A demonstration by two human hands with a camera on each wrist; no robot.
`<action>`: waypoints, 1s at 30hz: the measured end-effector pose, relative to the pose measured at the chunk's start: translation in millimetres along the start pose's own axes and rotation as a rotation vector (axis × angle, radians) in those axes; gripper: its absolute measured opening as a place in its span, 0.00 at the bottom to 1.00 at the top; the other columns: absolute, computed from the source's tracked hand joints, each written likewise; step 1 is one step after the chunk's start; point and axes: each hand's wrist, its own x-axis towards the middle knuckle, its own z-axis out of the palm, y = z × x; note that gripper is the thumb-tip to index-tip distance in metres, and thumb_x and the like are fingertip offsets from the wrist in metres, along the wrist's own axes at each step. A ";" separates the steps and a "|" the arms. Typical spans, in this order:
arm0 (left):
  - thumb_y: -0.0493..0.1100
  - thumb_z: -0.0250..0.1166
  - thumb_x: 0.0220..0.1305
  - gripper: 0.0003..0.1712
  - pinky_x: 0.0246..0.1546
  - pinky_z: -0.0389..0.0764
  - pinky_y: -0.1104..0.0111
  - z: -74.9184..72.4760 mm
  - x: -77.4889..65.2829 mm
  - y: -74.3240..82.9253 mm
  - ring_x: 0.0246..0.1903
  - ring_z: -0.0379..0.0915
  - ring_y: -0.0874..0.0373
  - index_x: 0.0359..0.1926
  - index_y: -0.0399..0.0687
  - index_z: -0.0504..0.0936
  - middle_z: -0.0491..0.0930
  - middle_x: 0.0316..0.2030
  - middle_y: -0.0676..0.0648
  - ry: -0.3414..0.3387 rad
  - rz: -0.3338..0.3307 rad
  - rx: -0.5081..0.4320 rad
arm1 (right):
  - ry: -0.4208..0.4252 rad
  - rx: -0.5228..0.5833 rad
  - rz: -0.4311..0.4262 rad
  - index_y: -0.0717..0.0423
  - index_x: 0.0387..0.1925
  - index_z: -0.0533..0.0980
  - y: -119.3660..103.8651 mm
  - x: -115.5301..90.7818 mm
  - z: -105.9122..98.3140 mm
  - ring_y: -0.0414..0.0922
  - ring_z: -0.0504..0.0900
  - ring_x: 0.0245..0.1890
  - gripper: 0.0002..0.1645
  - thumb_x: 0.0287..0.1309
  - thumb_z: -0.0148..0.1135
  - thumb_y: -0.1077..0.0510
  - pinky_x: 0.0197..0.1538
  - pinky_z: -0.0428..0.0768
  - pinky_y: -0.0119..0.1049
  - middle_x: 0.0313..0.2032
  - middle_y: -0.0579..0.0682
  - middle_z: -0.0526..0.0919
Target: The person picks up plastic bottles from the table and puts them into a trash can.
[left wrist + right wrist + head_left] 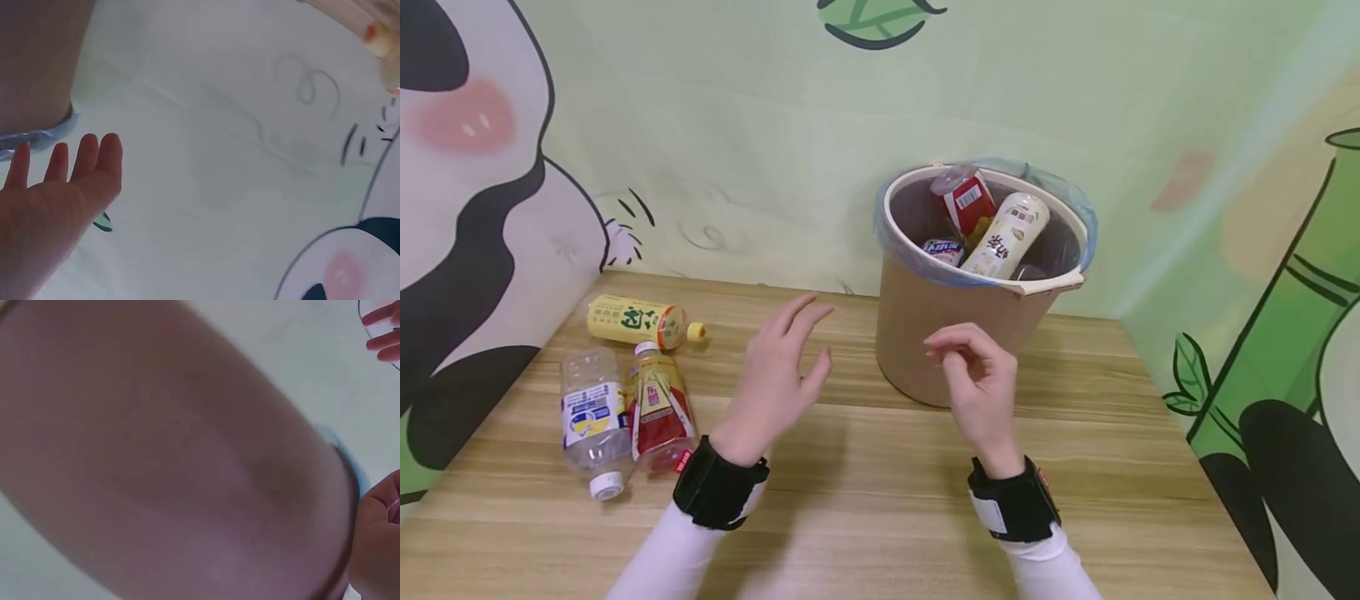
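Note:
My left hand (775, 375) is over the table with its fingers spread loosely and nothing in them. It also shows in the left wrist view, palm visible, the fingers (87, 156) slightly bent. My right hand (977, 383) hovers in front of the brown trash bin (917, 333), fingers loosely curled, holding nothing. Inside the bin, lined with a bluish bag (883, 225), lie a cream bottle (1011, 237) and a red-labelled bottle (967, 200). Left of my left hand lie a yellow bottle (632, 321), a clear bottle (595, 417) and a red-and-yellow-labelled bottle (661, 408).
The wooden table (880, 517) carries the bin at its back, right of centre. A pale green cloth backdrop (737, 167) with painted pandas and bamboo rises behind and beside it. The bin's wall (156, 456) fills most of the right wrist view.

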 end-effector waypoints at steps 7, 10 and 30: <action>0.38 0.62 0.65 0.27 0.61 0.68 0.33 -20.1 -16.0 -26.3 0.64 0.67 0.30 0.65 0.40 0.74 0.70 0.68 0.33 0.025 -0.139 0.116 | 0.005 0.134 0.232 0.75 0.41 0.79 14.5 -19.6 22.9 0.37 0.86 0.33 0.14 0.62 0.47 0.76 0.41 0.86 0.30 0.34 0.47 0.86; 0.39 0.63 0.65 0.27 0.58 0.70 0.32 -26.0 -20.6 -37.0 0.63 0.68 0.29 0.65 0.39 0.74 0.70 0.67 0.32 0.034 -0.174 0.145 | -0.007 0.195 0.320 0.76 0.46 0.78 18.1 -24.7 31.4 0.39 0.86 0.36 0.15 0.63 0.47 0.75 0.43 0.86 0.31 0.38 0.49 0.87; 0.49 0.57 0.71 0.35 0.60 0.64 0.29 -76.6 -39.6 -88.8 0.63 0.59 0.21 0.72 0.34 0.64 0.60 0.69 0.23 -0.141 -0.560 0.241 | -0.101 0.220 0.407 0.76 0.52 0.75 21.4 -38.1 55.8 0.42 0.86 0.40 0.19 0.61 0.46 0.77 0.46 0.85 0.29 0.48 0.77 0.79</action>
